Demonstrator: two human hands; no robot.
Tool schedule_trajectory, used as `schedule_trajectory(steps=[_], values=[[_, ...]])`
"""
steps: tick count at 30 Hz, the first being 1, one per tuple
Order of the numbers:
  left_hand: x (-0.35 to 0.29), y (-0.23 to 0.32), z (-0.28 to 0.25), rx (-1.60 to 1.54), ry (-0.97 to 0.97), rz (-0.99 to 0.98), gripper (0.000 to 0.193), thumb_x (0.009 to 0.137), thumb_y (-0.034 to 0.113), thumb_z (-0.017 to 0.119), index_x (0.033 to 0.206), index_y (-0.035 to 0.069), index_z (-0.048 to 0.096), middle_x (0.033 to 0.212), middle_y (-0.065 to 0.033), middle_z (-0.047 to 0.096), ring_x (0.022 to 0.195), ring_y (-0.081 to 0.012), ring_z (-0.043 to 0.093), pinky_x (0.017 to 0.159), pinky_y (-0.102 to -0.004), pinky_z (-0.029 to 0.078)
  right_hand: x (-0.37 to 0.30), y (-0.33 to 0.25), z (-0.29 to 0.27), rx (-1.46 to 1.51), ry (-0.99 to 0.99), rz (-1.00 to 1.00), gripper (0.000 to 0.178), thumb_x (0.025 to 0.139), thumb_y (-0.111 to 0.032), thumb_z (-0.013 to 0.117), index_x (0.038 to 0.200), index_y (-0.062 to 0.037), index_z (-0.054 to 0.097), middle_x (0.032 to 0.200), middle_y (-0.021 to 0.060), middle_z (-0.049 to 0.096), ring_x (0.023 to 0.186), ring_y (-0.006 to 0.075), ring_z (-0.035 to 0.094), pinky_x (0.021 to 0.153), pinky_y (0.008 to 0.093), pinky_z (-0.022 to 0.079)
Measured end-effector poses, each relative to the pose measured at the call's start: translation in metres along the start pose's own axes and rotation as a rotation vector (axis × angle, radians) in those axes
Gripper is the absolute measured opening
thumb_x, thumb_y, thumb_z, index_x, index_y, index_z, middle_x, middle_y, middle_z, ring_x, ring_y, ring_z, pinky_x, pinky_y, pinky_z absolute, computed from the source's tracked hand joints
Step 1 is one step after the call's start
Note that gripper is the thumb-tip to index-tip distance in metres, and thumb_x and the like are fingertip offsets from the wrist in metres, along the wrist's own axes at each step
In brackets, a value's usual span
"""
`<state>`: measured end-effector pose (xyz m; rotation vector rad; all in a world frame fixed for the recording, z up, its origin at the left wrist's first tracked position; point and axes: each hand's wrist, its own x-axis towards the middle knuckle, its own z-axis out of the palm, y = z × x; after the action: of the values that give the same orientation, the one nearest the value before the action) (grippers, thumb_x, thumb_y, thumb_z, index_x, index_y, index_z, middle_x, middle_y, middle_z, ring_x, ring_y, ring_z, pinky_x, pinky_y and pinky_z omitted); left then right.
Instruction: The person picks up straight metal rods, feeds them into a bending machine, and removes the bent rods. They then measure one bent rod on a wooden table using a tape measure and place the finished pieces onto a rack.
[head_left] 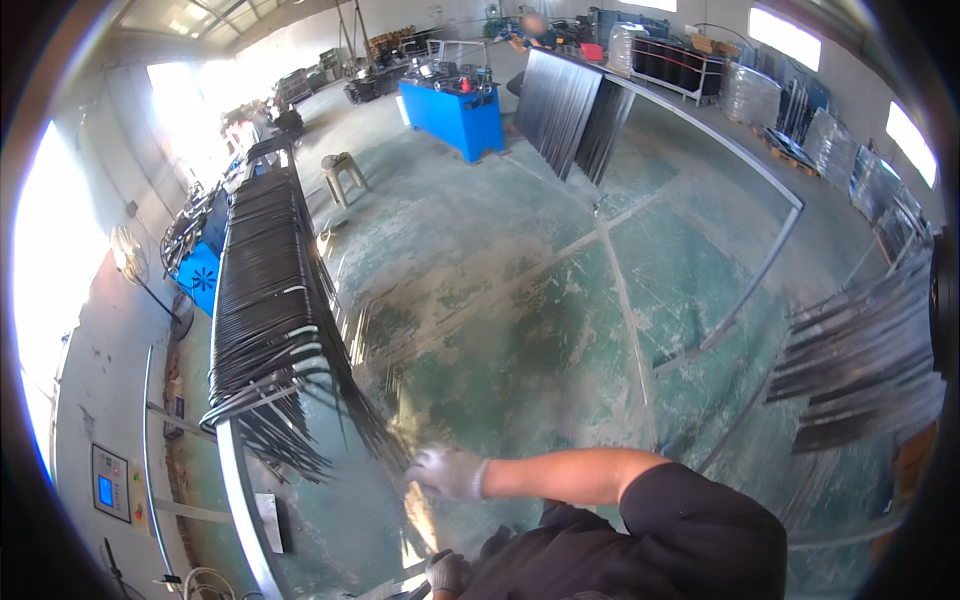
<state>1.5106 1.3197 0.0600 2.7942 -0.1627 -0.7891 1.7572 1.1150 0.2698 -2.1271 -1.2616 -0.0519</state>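
Note:
My right hand (447, 472), in a pale work glove, reaches across in front of me at the lower middle. It is beside the hanging ends of black hoses or bent rods (265, 290), draped in a dense row over a long rail at the left. Motion blurs its fingers, so I cannot tell whether it grips one of them. Down at the lower edge is my left hand (447, 572), also gloved. It looks curled closed close to my body, and what it holds is hidden. A pale metal rail (245, 510) runs left of both hands.
A metal frame (790, 215) on the right carries more dark rods (560, 110); another bundle (865, 350) hangs at far right. Beyond are a blue workbench (455, 115), a stool (343, 175) and a person (535, 40). A control panel (110, 485) and standing fan (130, 255) are left.

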Motion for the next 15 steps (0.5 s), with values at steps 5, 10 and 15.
schedule_trajectory(steps=[5,10,15], values=[[0.130,0.036,-0.002,-1.044,0.344,-0.232,0.029,0.086,0.023,0.078,0.109,0.006,0.080,0.115,-0.0153,0.078,0.108,-0.0283,0.074,0.094,-0.0361,0.059,-0.024,0.090,-0.078,0.036,-0.153,0.296,0.031,0.098,-0.024,0.068,0.127,-0.0150,0.070,0.121,0.0135,0.072,0.119,0.0355,0.066,0.105,0.0483,0.052],[0.216,0.145,-0.161,-1.220,0.242,-0.394,0.040,0.087,0.015,0.074,0.123,-0.003,0.076,0.113,-0.0142,0.078,0.104,-0.0199,0.073,0.092,-0.0311,0.057,-0.020,0.212,-0.142,0.030,0.128,0.318,0.021,0.092,-0.024,0.072,0.109,-0.0117,0.075,0.104,0.0129,0.075,0.104,0.0349,0.071,0.094,0.0471,0.057],[0.372,0.151,-0.186,-1.105,0.201,-0.268,0.037,0.087,0.015,0.075,0.120,-0.002,0.077,0.111,-0.0128,0.078,0.100,-0.0197,0.073,0.090,-0.0323,0.059,-0.026,0.342,-0.219,-0.089,0.151,0.561,0.022,0.093,-0.027,0.073,0.110,-0.0139,0.077,0.106,0.0129,0.077,0.104,0.0357,0.071,0.092,0.0468,0.058]])
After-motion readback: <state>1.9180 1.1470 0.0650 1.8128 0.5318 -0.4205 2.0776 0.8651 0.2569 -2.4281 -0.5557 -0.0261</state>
